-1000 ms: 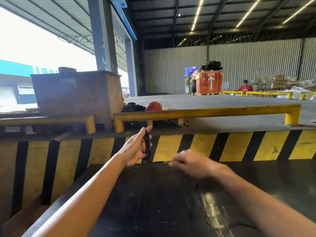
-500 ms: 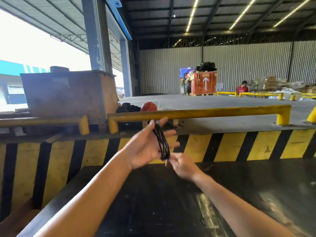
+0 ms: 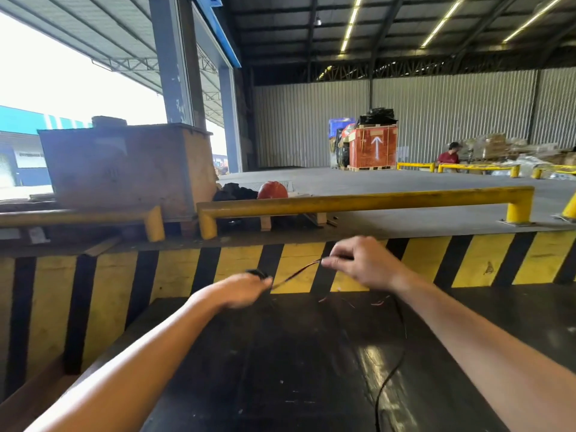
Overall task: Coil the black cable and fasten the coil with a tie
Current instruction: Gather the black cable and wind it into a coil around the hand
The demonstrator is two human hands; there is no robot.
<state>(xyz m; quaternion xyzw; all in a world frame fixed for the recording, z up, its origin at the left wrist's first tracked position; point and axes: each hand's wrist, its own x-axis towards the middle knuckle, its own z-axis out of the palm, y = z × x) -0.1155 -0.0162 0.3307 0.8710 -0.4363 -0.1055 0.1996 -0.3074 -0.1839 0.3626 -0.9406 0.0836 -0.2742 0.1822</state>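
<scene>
My left hand (image 3: 241, 291) is closed around a small coil of black cable (image 3: 257, 272), of which only the top edge shows above the fingers. From that hand a stretch of cable runs up and right to my right hand (image 3: 363, 263), which pinches it between thumb and fingers. The loose rest of the black cable (image 3: 400, 344) trails from under my right wrist down across the dark table (image 3: 296, 369) toward me. A few thin reddish strands (image 3: 378, 302) lie on the table under my right hand; I cannot tell if they are ties.
A yellow-and-black striped barrier (image 3: 420, 260) stands right behind the table. Above it runs a yellow rail (image 3: 358, 202), with a rusty metal box (image 3: 124, 166) at the left. A seated person in red (image 3: 448, 155) and an orange crate (image 3: 372, 146) are far back.
My left hand dropped lower and turned palm down with the coil in it. My right hand moved up and to the right, drawing a length of cable out taut between the hands.
</scene>
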